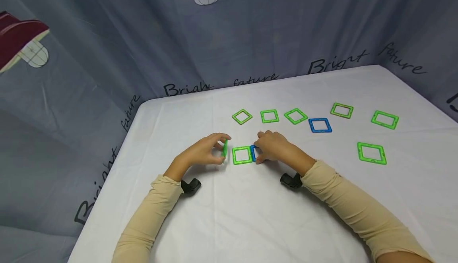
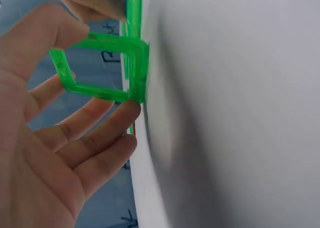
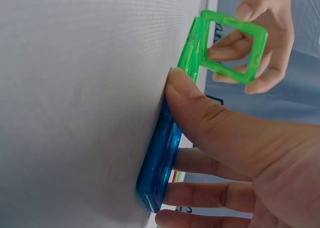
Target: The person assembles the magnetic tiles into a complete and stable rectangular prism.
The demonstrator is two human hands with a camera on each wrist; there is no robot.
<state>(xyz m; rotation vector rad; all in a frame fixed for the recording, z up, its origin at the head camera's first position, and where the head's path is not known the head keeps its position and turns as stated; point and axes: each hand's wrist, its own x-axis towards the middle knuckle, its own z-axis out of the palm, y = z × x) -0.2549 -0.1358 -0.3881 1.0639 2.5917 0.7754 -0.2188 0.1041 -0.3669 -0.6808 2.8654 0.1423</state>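
My left hand [image 1: 219,150] pinches a green square tile [image 1: 224,150] between thumb and fingers and holds it upright on the white tablecloth [image 1: 250,211]. In the left wrist view this upright tile [image 2: 102,91] meets the edge of a flat green tile [image 2: 134,18]. That flat green tile [image 1: 242,155] lies between my hands. My right hand [image 1: 262,149] grips a blue tile [image 1: 253,153] at the flat tile's right side. The right wrist view has my thumb [image 3: 200,113] on the blue tile [image 3: 160,158] and my fingers curled at its far edge. Most of the blue tile is hidden in the head view.
Loose tiles lie across the far half of the table: green ones [image 1: 242,116], [image 1: 269,116], [image 1: 295,115], one blue [image 1: 320,125], and more green at the right [image 1: 341,110], [image 1: 384,119], [image 1: 371,153]. A grey printed curtain [image 1: 107,76] surrounds the table.
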